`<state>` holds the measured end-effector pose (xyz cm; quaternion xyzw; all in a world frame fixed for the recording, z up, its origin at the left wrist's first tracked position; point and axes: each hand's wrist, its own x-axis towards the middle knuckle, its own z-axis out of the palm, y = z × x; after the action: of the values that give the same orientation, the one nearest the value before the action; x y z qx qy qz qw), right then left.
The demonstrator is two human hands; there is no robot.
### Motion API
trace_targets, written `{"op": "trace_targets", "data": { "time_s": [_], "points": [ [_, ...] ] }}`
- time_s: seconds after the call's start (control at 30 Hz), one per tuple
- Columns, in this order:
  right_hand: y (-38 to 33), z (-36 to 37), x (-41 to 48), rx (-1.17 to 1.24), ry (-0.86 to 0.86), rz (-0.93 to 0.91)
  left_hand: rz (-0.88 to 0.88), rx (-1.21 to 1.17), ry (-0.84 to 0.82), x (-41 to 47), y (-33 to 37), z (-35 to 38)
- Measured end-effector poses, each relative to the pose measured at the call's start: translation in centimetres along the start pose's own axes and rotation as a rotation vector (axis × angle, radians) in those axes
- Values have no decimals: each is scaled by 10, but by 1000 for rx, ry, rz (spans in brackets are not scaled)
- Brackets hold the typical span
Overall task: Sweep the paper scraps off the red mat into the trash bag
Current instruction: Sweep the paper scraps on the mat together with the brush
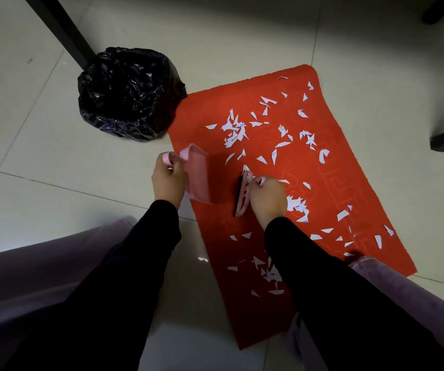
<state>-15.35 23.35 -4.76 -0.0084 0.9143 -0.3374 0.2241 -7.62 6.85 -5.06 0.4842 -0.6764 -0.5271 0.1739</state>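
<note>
Single wide-angle view from a head-worn camera, tilted forward and steeply down onto a tiled floor [41, 145]. Close in: black sleeves [140, 263] filling the lower frame, red mat [210, 108] centre-right (wide lens, plenty of floor around), trash bag [127, 92] upper left.

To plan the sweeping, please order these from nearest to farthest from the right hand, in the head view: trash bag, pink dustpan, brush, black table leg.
1. brush, gripped in the right hand.
2. pink dustpan, to its left, held by the left hand.
3. trash bag, farther up and left.
4. black table leg, beyond the bag.
</note>
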Motion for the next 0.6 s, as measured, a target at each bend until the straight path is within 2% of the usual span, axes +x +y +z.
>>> {"op": "trace_targets", "data": {
  "time_s": [0.1,0.2,0.37,0.43,0.6],
  "points": [
    [-9,7,-2,119,-76,-85,3,-13,-4,-1,3,2],
    [-9,10,4,122,-126,-90,5,-10,-2,-2,5,3],
    [4,-7,18,52,-6,19,-2,4,-14,-1,3,2],
    [3,-7,16,26,36,6,0,6,-15,-3,3,3],
    [4,-2,11,142,-94,-47,10,5,-21,-10,6,7]
  ]
}}
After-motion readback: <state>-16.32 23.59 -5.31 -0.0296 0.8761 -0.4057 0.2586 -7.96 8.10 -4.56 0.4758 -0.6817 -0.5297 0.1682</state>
